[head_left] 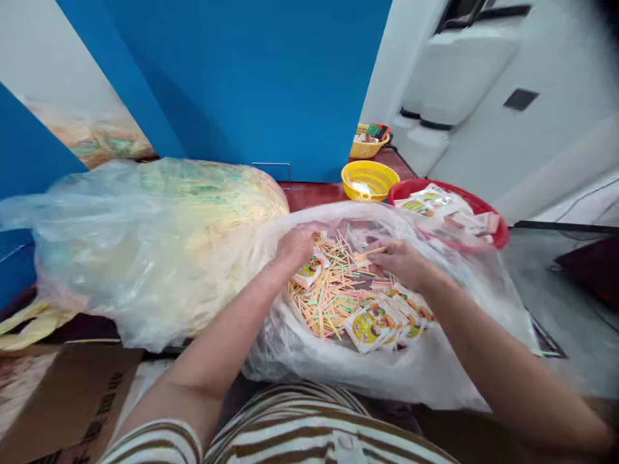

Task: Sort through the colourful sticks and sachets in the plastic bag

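Note:
An open clear plastic bag [387, 367] lies in front of me, holding a loose heap of thin pastel sticks [333, 293] and printed yellow-and-white sachets [371, 327]. My left hand [296, 248] rests at the far left of the heap, just above one sachet [309, 270]. Whether it holds anything is hidden by its curled fingers. My right hand [399, 263] sits at the heap's far right edge, its fingertips pinched on pastel sticks. The lower part of the heap is partly covered by the sachets.
A large, full plastic bag [145, 258] lies to the left, with a cardboard box [62, 399] near me. Beyond stand a red basin [498, 235] of sachets, a yellow plastic basket [370, 180], and another yellow basket [367, 145] against the blue wall.

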`<action>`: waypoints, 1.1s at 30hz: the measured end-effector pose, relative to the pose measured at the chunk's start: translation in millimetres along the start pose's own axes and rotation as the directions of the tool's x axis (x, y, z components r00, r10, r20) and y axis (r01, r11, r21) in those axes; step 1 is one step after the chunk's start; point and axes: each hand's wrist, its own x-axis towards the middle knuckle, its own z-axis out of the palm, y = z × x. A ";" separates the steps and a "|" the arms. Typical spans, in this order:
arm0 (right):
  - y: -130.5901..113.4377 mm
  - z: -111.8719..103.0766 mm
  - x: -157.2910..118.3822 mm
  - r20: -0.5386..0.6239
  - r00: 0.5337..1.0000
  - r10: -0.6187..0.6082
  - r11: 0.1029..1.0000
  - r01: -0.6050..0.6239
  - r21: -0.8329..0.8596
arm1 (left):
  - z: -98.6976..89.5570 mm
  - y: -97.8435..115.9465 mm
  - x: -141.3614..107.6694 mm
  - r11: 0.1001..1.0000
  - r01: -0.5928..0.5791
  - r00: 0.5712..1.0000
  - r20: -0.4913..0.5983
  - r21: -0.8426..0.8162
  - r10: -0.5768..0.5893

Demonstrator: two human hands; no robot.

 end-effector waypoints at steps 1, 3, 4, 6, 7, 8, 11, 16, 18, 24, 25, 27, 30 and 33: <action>-2.1 2.3 1.3 0.014 1.000 -0.004 0.999 0.004 0.038 | 0.2 -1.6 0.0 0.999 0.012 1.000 -0.008 -0.030 -0.012; -6.3 6.8 3.7 0.043 0.999 -0.015 0.990 0.009 0.143 | 0.9 -4.2 -1.0 0.991 0.044 0.999 -0.007 -0.130 -0.045; -8.2 8.7 4.6 0.059 0.998 -0.022 0.978 0.009 0.209 | 1.5 -4.9 -2.4 0.978 0.064 0.998 0.003 -0.199 -0.065; -11.3 11.7 5.9 0.094 0.995 -0.038 0.924 -0.001 0.383 | 2.9 -4.8 -7.3 0.918 0.120 0.993 0.046 -0.378 -0.111; -12.6 12.8 6.1 0.112 0.992 -0.050 0.891 -0.006 0.455 | 3.8 -4.1 -10.5 0.863 0.153 0.988 0.079 -0.481 -0.131; -13.7 13.6 6.1 0.126 0.990 -0.067 0.862 -0.007 0.508 | 4.5 -3.2 -14.0 0.797 0.183 0.983 0.117 -0.576 -0.141; -17.5 15.3 5.3 0.120 0.985 -0.122 0.817 0.031 0.576 | 6.1 -0.2 -24.5 0.654 0.236 0.971 0.207 -0.718 -0.122; -28.8 19.7 3.9 -0.007 0.982 -0.188 0.796 0.157 0.584 | 5.2 2.5 -35.9 0.703 0.208 0.973 0.220 -0.680 -0.075; -33.3 22.4 3.3 -0.048 0.978 -0.202 0.790 0.191 0.583 | 3.9 3.9 -38.3 0.715 0.192 0.977 0.200 -0.672 -0.074; -36.2 32.3 1.9 -0.010 0.986 -0.164 0.760 0.133 0.636 | 1.4 8.2 -42.2 0.653 0.193 0.981 0.157 -0.732 -0.114; -35.6 34.0 2.5 0.011 0.989 -0.147 0.751 0.104 0.652 | 0.5 8.4 -42.8 0.650 0.190 0.982 0.150 -0.736 -0.118; -34.7 36.4 4.6 0.040 0.992 -0.121 0.743 0.064 0.667 | -2.7 8.0 -44.3 0.666 0.173 0.985 0.139 -0.725 -0.105; -35.6 36.0 8.3 0.026 0.996 -0.090 0.761 0.052 0.647 | -10.2 6.3 -46.4 0.749 0.122 0.992 0.101 -0.652 -0.073; -39.9 31.1 10.3 0.002 0.997 -0.083 0.814 0.067 0.577 | -17.2 4.6 -47.9 0.805 0.056 0.997 0.075 -0.591 -0.015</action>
